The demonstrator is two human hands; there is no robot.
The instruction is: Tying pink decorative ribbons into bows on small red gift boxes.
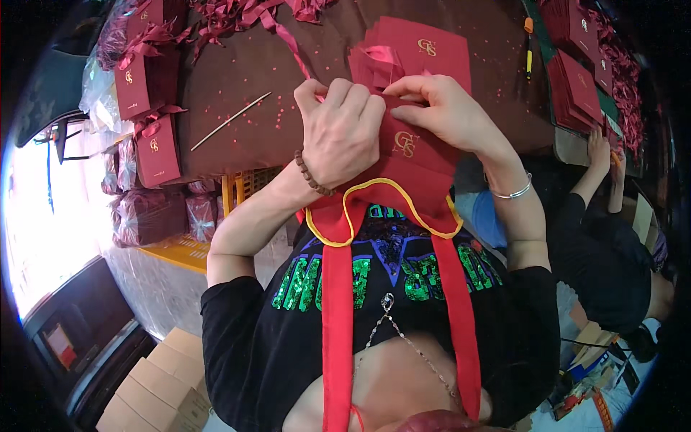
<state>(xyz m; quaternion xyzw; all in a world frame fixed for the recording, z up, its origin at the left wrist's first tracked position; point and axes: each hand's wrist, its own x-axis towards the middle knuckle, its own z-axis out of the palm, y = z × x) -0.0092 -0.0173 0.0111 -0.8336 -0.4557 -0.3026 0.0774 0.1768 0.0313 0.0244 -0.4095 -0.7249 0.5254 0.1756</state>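
Note:
A dark red flat paper gift bag (407, 144) with a gold emblem lies in front of me, against my red apron (381, 189) with yellow trim. My left hand (342, 133) is closed at the bag's left upper edge, around a satin ribbon (291, 45) that runs up from its fingers. What else its fingertips touch is hidden. With thumb and fingers bent, my right hand (448, 114) grips the bag's upper edge. Just beyond both hands rests a stack of similar red bags (446, 49), a ribbon loop (381, 56) on it.
A thin metal rod (230, 121) lies left on the brown cloth (237, 65), among scattered red dots. Ribbons (223, 21) heap at the back. Bundled bags stand left (157, 155) and right (576, 86). An orange-capped knife (529, 49) lies right, near another person's hand (599, 150).

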